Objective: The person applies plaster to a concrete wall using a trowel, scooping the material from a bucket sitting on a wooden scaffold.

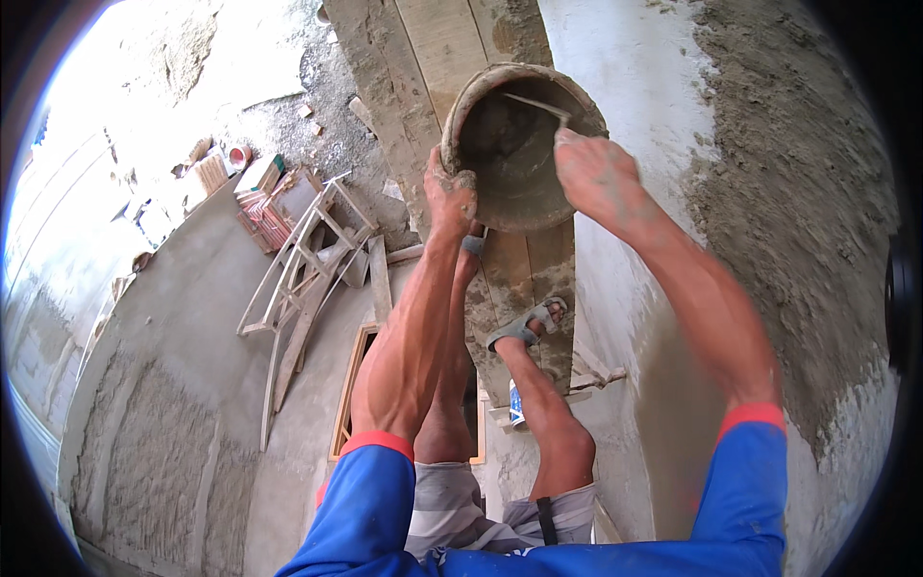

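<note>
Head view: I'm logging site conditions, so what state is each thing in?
Bucket: mouth open, caked inside
Tool: held, partly inside bucket
Left hand: gripping bucket's rim
Right hand: closed on tool
Wall: partly coated, rough
Planks: smeared
Sandals: worn, grey-smudged

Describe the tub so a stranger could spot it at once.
Find the wooden planks running up the middle, just left of the rough grey wall. Over them, the left hand grips the rim of the tub, while the right hand holds a thin tool at its mouth. It is the only big, round, open vessel, grey-smeared, against straight boards.
</note>
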### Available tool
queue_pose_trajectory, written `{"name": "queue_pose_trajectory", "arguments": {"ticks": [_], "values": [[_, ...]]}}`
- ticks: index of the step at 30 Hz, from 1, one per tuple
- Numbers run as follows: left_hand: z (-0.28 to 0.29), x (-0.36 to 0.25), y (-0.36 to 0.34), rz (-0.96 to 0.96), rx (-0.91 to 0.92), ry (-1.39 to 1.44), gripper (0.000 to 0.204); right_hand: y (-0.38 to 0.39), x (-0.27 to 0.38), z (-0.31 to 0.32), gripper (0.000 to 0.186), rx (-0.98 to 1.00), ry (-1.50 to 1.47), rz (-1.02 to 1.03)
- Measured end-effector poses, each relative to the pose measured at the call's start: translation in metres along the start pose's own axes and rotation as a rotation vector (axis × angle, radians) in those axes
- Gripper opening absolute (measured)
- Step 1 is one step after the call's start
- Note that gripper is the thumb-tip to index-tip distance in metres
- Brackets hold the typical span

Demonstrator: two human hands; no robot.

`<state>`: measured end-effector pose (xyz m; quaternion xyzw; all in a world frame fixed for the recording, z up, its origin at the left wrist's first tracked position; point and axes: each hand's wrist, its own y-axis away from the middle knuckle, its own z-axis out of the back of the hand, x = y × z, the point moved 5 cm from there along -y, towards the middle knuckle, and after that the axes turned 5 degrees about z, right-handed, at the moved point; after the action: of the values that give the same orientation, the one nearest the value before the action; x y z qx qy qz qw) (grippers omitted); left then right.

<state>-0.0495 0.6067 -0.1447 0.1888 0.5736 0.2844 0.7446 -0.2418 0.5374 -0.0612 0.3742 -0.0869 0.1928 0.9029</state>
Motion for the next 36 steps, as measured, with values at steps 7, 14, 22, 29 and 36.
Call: {"name": "queue_pose_trajectory", "arguments": {"ticks": [7, 14, 22, 29, 36], "values": [[-0.008, -0.009, 0.006, -0.032, -0.058, -0.008, 0.041, -0.008, 0.016, -0.099, 0.017, 0.369, 0.067, -0.141], [-0.013, -0.006, 0.017, -0.043, -0.041, -0.013, 0.052, 0.025, 0.04, -0.079, 0.021, 0.298, -0.089, 0.065], [-0.019, -0.01, 0.02, -0.116, -0.038, -0.007, 0.06, 0.008, -0.005, -0.001, 0.004, -0.01, 0.189, 0.034], [-0.037, -0.024, 0.029, -0.127, -0.139, -0.022, 0.052, -0.013, -0.025, -0.098, 0.033, 0.502, 0.074, -0.151], [-0.013, -0.003, 0.021, -0.014, -0.116, -0.053, 0.046, -0.006, 0.001, -0.066, 0.024, 0.823, -0.469, -0.264]]}}
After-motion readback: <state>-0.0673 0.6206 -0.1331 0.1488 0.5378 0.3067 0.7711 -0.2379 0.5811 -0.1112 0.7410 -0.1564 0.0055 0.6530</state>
